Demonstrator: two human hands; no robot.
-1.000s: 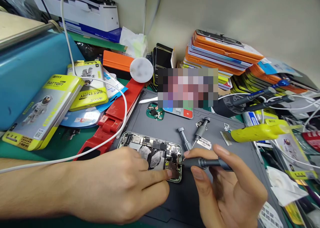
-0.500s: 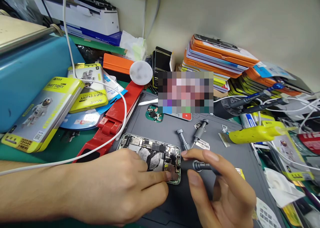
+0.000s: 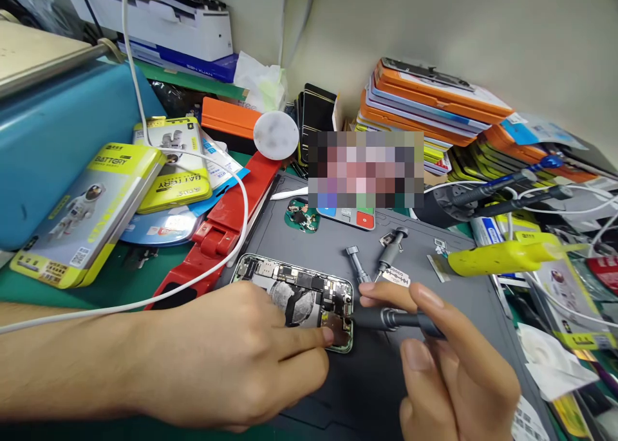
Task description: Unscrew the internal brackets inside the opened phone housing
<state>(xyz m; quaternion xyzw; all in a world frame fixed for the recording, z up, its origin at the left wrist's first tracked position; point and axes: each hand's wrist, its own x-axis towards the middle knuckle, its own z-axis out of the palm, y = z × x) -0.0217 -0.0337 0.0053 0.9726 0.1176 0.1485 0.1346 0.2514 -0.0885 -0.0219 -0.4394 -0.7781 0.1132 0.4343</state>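
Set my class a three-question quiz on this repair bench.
1. True or false: the right hand holds a dark grey metal screwdriver against the opened phone with bare circuit boards.
2. The index finger of the left hand rests on: A the phone; B a yellow battery box; C a red clamp.
3. How many small grey drivers lie loose on the dark grey mat behind the phone?
Key: 1 true; 2 A; 3 two.

Single head-worn view, looking forward-down, close above left hand (image 3: 232,357), right hand (image 3: 458,370), grey mat (image 3: 328,248); wall (image 3: 434,22) beyond.
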